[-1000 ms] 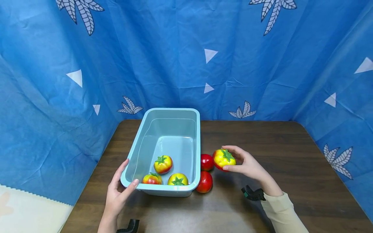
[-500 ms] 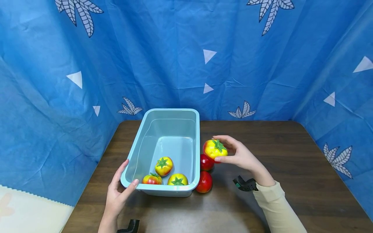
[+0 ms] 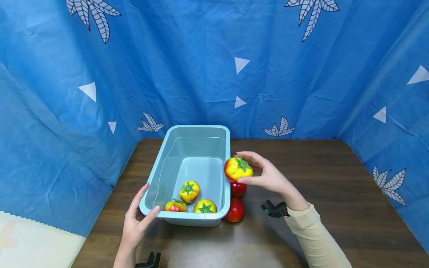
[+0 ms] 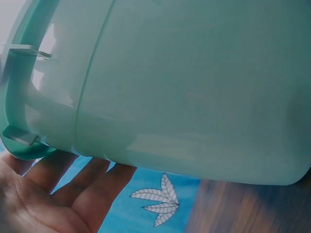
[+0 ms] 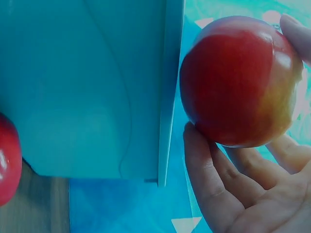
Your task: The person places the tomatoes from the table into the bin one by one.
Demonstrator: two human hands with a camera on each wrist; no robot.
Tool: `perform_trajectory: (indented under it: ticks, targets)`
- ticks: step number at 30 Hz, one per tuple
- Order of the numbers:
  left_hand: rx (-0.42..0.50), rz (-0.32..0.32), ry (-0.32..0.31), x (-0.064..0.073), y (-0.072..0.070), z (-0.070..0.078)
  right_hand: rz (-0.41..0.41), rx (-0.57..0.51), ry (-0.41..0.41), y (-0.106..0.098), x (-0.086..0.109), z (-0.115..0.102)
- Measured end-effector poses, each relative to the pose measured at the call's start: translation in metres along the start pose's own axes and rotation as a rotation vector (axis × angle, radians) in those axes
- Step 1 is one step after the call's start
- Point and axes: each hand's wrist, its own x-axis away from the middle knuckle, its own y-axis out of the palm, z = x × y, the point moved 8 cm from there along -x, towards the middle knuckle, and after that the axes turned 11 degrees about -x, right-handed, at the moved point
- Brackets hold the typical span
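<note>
Tomato held at bin

The right hand grips the tomato between thumb and fingers, raised at the bin's right rim. The left hand holds the bin's near left corner. Inside lie three other tomatoes, toward the near edge. Two red fruits are on the worktop, just beside the bin's right wall.

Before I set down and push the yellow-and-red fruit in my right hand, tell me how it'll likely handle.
The yellow-and-red fruit will probably roll, since its body looks round. Its glossy surface suggests it could be a little slippery. It seems likely firm: no dent shows where the right hand holds it.
</note>
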Motion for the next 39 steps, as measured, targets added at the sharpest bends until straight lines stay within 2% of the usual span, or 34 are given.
perform_trajectory:
  ticks: [8,29,34,39]
  targets:
    - [-0.021,-0.004,-0.001,0.000,0.000,0.001,0.007,0.006,-0.007,0.010,-0.008,-0.004]
    - [0.003,0.007,0.000,0.000,-0.002,0.001,-0.083,-0.022,0.018,0.044,-0.021,-0.007]
    - [-0.002,-0.011,0.004,0.000,-0.001,0.000,-0.103,-0.041,-0.007,0.047,-0.021,-0.008]
    - [-0.011,-0.008,-0.009,0.000,-0.001,0.000,-0.096,-0.071,-0.054,0.042,-0.017,-0.008]
